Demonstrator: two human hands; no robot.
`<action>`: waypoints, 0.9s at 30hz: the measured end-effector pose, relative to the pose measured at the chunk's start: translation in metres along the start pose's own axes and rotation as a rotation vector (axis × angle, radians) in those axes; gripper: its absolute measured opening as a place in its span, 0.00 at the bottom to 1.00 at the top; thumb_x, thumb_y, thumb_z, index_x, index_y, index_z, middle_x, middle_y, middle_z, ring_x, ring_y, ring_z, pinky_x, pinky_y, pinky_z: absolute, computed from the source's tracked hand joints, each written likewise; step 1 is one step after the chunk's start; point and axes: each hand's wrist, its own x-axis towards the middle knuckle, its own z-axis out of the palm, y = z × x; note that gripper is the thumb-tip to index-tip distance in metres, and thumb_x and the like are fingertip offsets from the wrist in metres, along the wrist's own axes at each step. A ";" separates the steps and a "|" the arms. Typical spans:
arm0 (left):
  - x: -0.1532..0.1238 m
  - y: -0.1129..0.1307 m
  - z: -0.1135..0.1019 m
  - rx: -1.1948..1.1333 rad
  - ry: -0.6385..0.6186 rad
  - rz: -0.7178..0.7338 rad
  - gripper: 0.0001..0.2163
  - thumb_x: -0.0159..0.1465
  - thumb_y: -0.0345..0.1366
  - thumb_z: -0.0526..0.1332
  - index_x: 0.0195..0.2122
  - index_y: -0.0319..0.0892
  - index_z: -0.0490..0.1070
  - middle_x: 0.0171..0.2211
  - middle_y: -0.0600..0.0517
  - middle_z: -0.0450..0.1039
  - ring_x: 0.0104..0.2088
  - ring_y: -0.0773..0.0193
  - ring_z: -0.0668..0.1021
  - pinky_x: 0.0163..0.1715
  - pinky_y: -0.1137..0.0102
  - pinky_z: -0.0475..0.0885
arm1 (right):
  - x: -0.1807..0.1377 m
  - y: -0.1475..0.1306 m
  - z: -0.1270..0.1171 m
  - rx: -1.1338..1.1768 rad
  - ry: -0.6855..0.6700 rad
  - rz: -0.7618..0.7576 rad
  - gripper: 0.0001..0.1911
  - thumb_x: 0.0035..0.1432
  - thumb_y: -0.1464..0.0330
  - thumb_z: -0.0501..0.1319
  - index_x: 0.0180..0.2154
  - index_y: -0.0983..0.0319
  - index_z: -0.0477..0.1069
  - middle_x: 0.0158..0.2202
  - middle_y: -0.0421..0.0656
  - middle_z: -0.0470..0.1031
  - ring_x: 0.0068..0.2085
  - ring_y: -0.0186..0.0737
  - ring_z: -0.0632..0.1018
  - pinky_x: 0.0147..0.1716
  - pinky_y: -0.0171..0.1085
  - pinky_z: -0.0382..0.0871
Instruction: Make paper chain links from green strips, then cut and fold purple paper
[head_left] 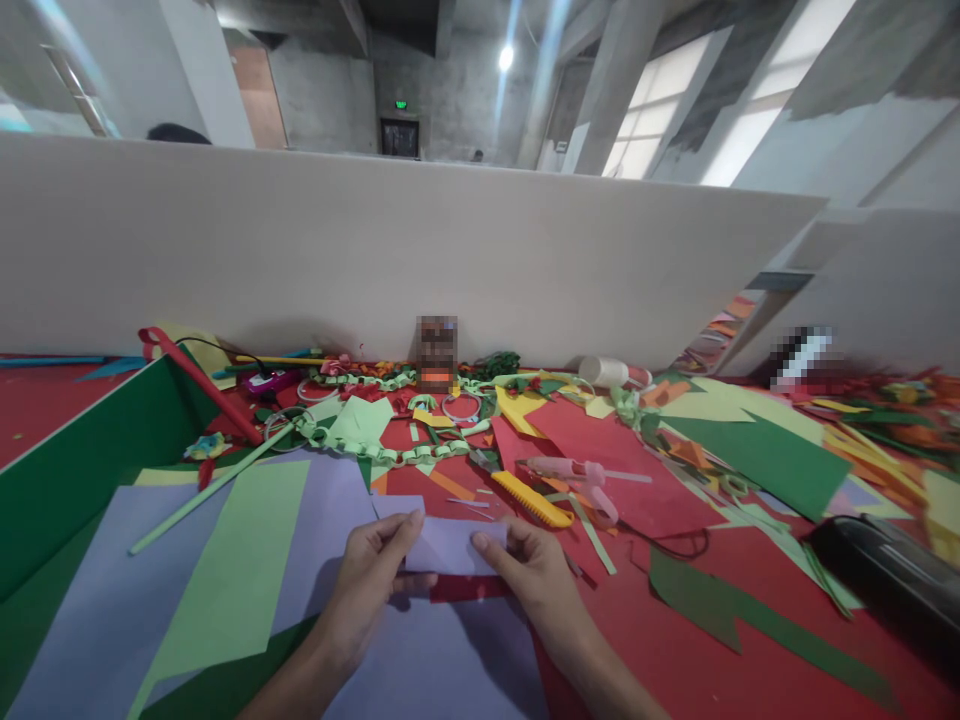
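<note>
Between my two hands is a small piece of purple paper [454, 547], held just above the table. My left hand [379, 560] pinches its left end, with the thumb on top. The right end sits under the thumb of my right hand [529, 560], whose fingers curl behind it. Below them lies a larger purple sheet [450, 660]. A yellow utility knife [531, 499] rests just beyond my right hand, beside a pink hot glue gun [577, 472]. Past my left hand stretches a light green paper chain [405, 457].
Green and purple sheets [225, 570] lie at the left, near a green box wall [97, 460]. A black case [892, 580] sits at the right edge. Dark green paper [739, 605] lies on the red table [645, 660]. A white panel [375, 250] stands behind.
</note>
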 end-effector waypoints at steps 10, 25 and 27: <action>0.002 0.000 -0.001 -0.013 0.008 -0.020 0.27 0.51 0.59 0.74 0.32 0.37 0.79 0.26 0.49 0.76 0.28 0.62 0.79 0.26 0.72 0.77 | 0.001 0.001 0.000 0.010 -0.068 -0.009 0.24 0.54 0.47 0.72 0.35 0.62 0.80 0.31 0.44 0.80 0.32 0.41 0.77 0.35 0.38 0.70; -0.003 0.005 0.002 -0.022 0.112 -0.087 0.25 0.44 0.52 0.77 0.34 0.38 0.81 0.29 0.49 0.76 0.28 0.61 0.78 0.21 0.68 0.79 | 0.000 0.004 0.002 -0.015 -0.090 -0.012 0.24 0.53 0.48 0.72 0.33 0.63 0.79 0.29 0.44 0.79 0.31 0.41 0.77 0.33 0.38 0.70; -0.003 0.005 0.001 -0.023 0.111 -0.077 0.23 0.45 0.50 0.76 0.35 0.38 0.81 0.31 0.49 0.77 0.29 0.60 0.79 0.21 0.68 0.79 | 0.001 0.004 0.001 -0.021 -0.077 -0.017 0.24 0.53 0.48 0.72 0.33 0.63 0.79 0.30 0.44 0.79 0.32 0.40 0.76 0.33 0.37 0.68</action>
